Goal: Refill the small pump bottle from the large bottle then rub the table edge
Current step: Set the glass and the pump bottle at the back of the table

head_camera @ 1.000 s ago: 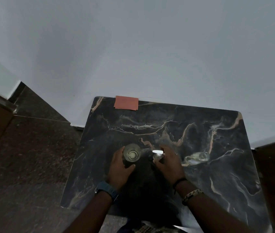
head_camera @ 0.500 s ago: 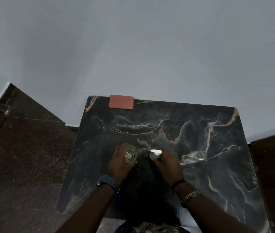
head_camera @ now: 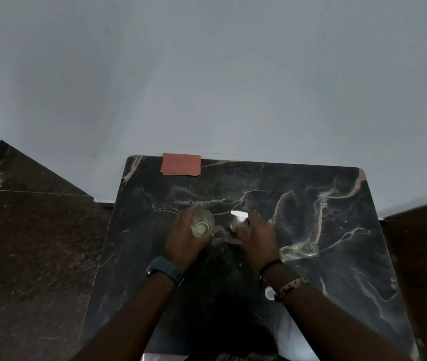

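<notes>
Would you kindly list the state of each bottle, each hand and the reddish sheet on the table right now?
Large bottle: upright on the table, cap off, mouth open, left hand's fingers around it.
Small pump bottle: upright, white pump head on, gripped by the right hand.
Third bottle: lying on its side, untouched.
Reddish sheet: flat at the far table edge.
Left hand: gripping.
Right hand: gripping.

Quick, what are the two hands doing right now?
Left hand: grips the clear open bottle.
Right hand: grips the small pump bottle.
</notes>
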